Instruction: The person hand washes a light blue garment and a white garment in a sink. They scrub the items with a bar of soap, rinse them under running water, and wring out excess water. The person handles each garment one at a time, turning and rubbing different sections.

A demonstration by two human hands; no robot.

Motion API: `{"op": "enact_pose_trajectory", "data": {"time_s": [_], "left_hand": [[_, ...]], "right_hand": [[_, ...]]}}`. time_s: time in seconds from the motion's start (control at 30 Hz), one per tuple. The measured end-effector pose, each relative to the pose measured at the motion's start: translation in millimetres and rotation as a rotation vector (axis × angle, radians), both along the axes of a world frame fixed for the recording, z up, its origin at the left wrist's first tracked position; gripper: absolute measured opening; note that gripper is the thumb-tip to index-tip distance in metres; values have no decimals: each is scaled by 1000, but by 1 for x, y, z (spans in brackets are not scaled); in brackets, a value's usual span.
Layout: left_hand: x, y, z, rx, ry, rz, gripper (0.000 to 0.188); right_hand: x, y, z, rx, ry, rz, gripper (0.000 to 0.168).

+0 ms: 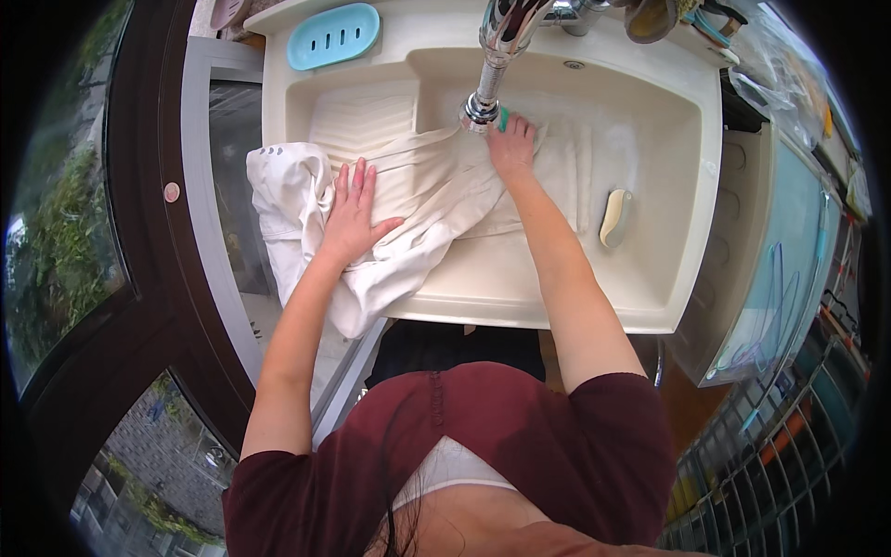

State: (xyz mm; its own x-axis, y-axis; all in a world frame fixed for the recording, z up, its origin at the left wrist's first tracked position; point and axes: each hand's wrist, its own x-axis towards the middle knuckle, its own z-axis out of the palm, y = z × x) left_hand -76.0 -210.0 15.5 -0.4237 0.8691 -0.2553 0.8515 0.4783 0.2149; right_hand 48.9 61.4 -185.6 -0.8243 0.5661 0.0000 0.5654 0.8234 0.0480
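Note:
A white garment [418, 244], partly wet, lies across the ribbed washboard and into the basin of a cream laundry sink [480, 317], its left part draped over the sink's edge. My left hand [355, 216] rests flat on the cloth with spread fingers. Under the chrome faucet spout [482, 108], my right hand [513, 146] is on a green object [503, 118], mostly hidden, at the upper edge of the cloth. The frame does not settle whether the fingers grip it. A scrub brush [616, 218] with a cream and grey body lies on the basin floor to the right.
A turquoise soap dish [334, 36] sits on the sink's back left corner. Gloves or cloths [647, 19] hang at the back right. A translucent drawer cabinet [759, 264] stands right of the sink, above a wire rack [759, 445]. A dark-framed glass door [150, 209] is at the left.

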Motion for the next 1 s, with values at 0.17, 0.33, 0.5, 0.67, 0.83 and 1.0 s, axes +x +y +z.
{"op": "enact_pose_trajectory", "data": {"time_s": [0.17, 0.33, 0.5, 0.67, 0.83, 1.0], "left_hand": [[11, 18, 26, 219, 45, -54, 67], [41, 27, 33, -23, -21, -151, 34], [38, 7, 21, 23, 80, -312, 12], [17, 2, 35, 117, 150, 34, 9], [-29, 38, 56, -77, 420, 183, 19], [71, 86, 51, -71, 321, -72, 61]], "right_hand": [[25, 31, 49, -155, 146, -143, 60], [90, -64, 52, -297, 192, 517, 58], [108, 24, 24, -120, 22, 241, 49], [153, 87, 10, 56, -87, -90, 53], [150, 77, 15, 31, -64, -142, 55], [110, 5, 36, -169, 114, 124, 56]]}}
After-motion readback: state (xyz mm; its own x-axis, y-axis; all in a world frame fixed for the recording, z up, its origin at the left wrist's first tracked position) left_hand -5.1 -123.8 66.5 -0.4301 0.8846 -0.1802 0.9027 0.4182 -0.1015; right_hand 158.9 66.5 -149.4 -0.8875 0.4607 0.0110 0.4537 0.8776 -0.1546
